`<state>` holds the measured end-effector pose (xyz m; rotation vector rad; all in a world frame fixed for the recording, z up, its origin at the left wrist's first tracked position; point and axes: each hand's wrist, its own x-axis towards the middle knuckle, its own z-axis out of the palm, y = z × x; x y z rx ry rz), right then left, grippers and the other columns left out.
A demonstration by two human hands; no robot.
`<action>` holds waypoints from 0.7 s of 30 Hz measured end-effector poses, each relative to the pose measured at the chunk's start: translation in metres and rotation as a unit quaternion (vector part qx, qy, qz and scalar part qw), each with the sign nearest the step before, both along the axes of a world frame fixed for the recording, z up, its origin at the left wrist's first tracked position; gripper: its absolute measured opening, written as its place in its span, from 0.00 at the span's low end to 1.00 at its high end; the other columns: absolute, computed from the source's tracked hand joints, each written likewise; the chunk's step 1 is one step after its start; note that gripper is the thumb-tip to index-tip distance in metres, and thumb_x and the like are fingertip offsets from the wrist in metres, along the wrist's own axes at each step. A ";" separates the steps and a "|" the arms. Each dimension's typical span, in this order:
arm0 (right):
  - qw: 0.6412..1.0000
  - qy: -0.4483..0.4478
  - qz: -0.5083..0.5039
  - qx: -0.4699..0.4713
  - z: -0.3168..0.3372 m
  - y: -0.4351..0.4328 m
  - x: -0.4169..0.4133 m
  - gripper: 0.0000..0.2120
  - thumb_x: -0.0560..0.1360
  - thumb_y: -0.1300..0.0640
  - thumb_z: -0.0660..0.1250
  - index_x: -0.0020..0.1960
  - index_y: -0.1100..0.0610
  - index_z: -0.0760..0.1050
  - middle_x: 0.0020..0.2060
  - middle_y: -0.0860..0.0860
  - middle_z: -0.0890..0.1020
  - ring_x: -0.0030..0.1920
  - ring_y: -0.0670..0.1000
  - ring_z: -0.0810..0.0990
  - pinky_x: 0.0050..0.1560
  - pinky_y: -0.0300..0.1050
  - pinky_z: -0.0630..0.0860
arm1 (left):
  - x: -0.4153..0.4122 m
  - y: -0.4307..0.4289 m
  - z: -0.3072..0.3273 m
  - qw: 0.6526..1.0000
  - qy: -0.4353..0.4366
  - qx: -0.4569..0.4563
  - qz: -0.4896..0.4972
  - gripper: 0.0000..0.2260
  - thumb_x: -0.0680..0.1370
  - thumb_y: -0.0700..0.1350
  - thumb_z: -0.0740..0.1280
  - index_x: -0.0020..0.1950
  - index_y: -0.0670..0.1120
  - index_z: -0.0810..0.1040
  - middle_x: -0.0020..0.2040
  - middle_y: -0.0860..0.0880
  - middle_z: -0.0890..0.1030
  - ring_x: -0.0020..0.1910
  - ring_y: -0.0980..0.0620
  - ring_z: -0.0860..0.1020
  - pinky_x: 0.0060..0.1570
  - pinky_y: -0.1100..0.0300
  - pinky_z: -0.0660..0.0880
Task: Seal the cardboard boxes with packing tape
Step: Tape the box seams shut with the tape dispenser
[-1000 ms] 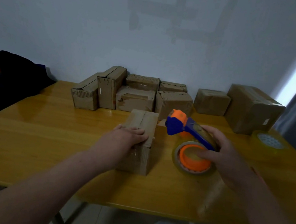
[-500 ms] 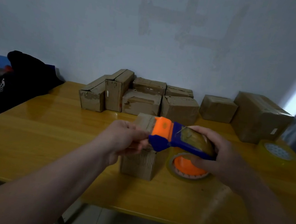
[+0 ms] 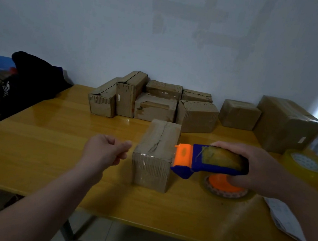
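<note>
Taping the front box [image 3: 160, 138]: right hand [image 3: 266, 169] grips the tape dispenser [image 3: 208, 165], left hand [image 3: 103, 150] curled, pinching tape or not I cannot tell; next calls for a straight pull along the seam

Glossy wooden table [image 3: 54, 149]; matt cardboard box [image 3: 156, 155]

— where's the single box [image 3: 156, 155]?
— mid-table [image 3: 44, 148], before the cluster of boxes [image 3: 156, 102] along the wall; left hand [image 3: 104, 150] just left of it, tape dispenser [image 3: 208, 162] in the right hand [image 3: 262, 169] at its right edge
— further right?
— a big box [image 3: 287, 125] behind, a tape roll [image 3: 303, 163] before it, a paper sheet [image 3: 284, 218] near the front edge; a bag [image 3: 31, 84] far left
</note>
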<state>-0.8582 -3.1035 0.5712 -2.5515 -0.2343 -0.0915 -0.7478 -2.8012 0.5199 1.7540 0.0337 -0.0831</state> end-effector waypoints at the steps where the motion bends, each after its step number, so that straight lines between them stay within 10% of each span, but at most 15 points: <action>1: 1.000 0.000 0.000 0.001 0.000 0.000 0.001 0.36 0.66 0.61 0.76 0.61 0.31 0.64 0.53 0.41 0.75 0.44 0.33 0.77 0.36 0.30 0.74 | 0.000 -0.001 -0.003 1.000 -0.001 -0.003 0.010 0.12 0.73 0.44 0.73 0.32 0.41 0.77 0.25 0.50 0.78 0.26 0.56 0.73 0.28 0.63 0.72; 21: 0.998 0.013 -0.052 0.042 -0.029 0.010 -0.009 0.38 0.65 0.65 0.75 0.61 0.32 0.66 0.49 0.37 0.77 0.46 0.34 0.76 0.39 0.27 0.72 | -0.003 -0.008 -0.035 0.993 0.083 0.068 -0.042 0.14 0.78 0.48 0.64 0.36 0.42 0.76 0.26 0.46 0.76 0.26 0.49 0.70 0.31 0.59 0.68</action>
